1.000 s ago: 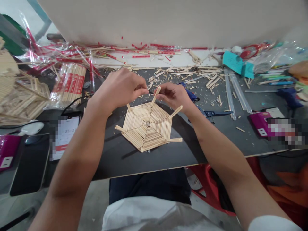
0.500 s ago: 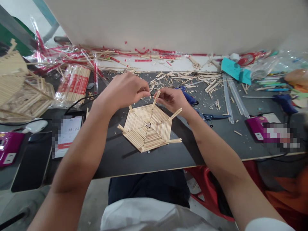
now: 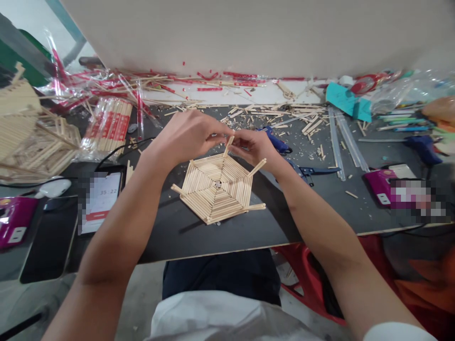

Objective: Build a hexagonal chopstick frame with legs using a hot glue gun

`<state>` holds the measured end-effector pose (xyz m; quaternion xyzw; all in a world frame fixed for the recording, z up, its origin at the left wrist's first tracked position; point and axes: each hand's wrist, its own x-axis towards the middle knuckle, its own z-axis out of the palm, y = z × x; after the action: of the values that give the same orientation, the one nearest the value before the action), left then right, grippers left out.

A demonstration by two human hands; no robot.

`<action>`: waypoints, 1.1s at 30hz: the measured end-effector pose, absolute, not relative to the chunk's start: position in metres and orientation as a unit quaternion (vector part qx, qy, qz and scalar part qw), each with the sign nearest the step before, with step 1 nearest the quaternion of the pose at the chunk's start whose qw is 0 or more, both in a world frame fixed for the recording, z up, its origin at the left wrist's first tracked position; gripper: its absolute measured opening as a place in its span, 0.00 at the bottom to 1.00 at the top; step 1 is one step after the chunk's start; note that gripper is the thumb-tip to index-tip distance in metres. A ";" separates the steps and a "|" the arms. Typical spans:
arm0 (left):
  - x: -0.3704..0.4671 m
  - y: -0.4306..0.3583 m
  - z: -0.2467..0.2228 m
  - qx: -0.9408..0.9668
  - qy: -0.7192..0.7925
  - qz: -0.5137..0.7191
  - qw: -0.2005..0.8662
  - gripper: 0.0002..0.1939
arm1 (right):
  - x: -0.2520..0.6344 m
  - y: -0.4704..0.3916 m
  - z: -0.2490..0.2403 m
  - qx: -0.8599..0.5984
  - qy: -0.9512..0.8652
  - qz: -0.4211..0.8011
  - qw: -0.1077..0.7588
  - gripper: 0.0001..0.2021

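Observation:
A hexagonal panel of wooden sticks (image 3: 231, 189) lies on the dark table, with short paired sticks jutting from its corners. Over its far edge is my left hand (image 3: 192, 132), its thumb and fingertips pinched together near the upper corner stick (image 3: 228, 147). My right hand (image 3: 254, 144) is closed right behind that corner stick, its fingertips meeting those of my left hand. Whatever either hand pinches is too small or hidden to make out. Behind my right hand lies a blue glue gun (image 3: 279, 141), and blue-handled pliers (image 3: 309, 173) rest to its right.
Wood scraps (image 3: 313, 125) litter the table's back. Bundled sticks in wrappers (image 3: 108, 123), a phone (image 3: 103, 199) and a stick structure (image 3: 46, 137) are on the left. Clear glue sticks (image 3: 350, 137) and a purple box (image 3: 380, 187) are on the right.
My left hand has moved right, and its fingertips now meet those of my right hand above the upper corner stick. The view has shifted slightly.

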<state>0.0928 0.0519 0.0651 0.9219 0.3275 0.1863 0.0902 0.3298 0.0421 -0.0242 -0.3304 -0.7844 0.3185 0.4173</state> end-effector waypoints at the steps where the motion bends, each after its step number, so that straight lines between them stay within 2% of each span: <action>1: 0.093 0.051 0.065 0.922 0.328 0.185 0.088 0.17 | 0.330 0.042 -0.024 -0.334 -0.786 0.316 0.413 0.10; 8: 0.095 0.053 0.062 0.922 0.324 0.189 0.093 0.16 | 0.332 0.046 -0.028 -0.346 -0.780 0.324 0.410 0.13; 19: 0.095 0.057 0.058 0.920 0.329 0.189 0.099 0.13 | 0.332 0.049 -0.034 -0.341 -0.771 0.344 0.414 0.13; 25: 0.095 0.056 0.057 0.922 0.327 0.193 0.078 0.15 | 0.331 0.048 -0.030 -0.360 -0.766 0.340 0.411 0.15; 33: 0.092 0.049 0.070 0.914 0.343 0.203 0.078 0.17 | 0.336 0.046 -0.020 -0.395 -0.715 0.394 0.422 0.11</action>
<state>0.0918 0.0487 0.0698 0.9140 0.3426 0.2027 0.0785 0.3357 0.0458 -0.0198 -0.3947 -0.7146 0.3942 0.4220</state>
